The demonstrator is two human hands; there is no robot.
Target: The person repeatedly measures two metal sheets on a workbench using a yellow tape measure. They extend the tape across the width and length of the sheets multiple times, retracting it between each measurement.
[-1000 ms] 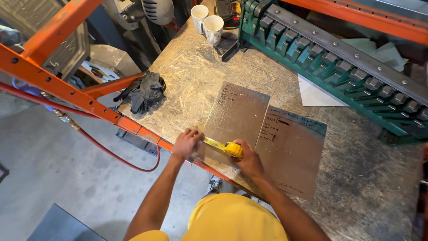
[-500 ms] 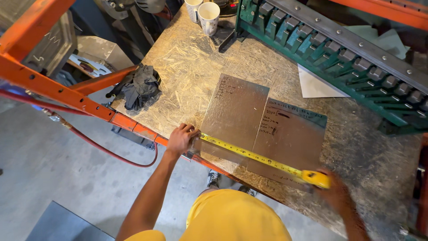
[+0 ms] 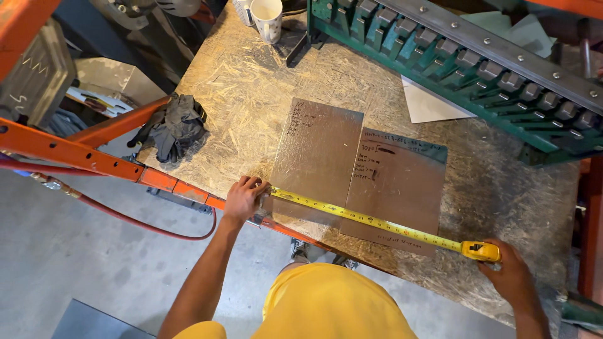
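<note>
Chipboard workbench top (image 3: 251,94): two overlapping grey sheet-metal panels (image 3: 320,150). Left hand (image 3: 244,198) pins yellow tape blade (image 3: 364,220) end at panel edge; right hand (image 3: 512,276) grips yellow tape-measure case (image 3: 480,251).

The right hand (image 3: 512,276) has drawn the tape measure (image 3: 480,251) out across both sheets.
</note>
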